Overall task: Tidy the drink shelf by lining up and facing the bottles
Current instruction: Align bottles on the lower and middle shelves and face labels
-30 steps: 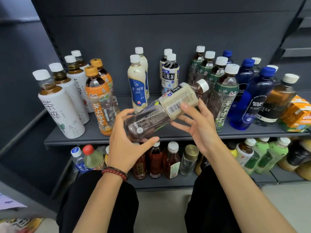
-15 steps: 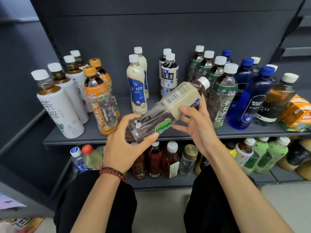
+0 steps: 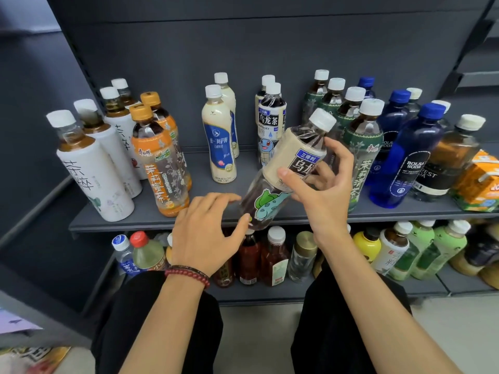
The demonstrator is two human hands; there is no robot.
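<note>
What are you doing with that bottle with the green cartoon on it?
A person is tidying a drink shelf. Their right hand holds a tea bottle tilted above the shelf, with its label and green cartoon facing us. The left hand is open by the bottle's base, its thumb at the bottom edge. Matching bottles stand behind it, and other drinks stand in rows on both sides.

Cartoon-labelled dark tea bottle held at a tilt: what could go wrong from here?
It could slip: only the right hand grips the clear plastic dark tea bottle, while the left hand lies open by its base. Swinging it upright might knock the green-labelled tea bottle standing just behind that hand.
</note>
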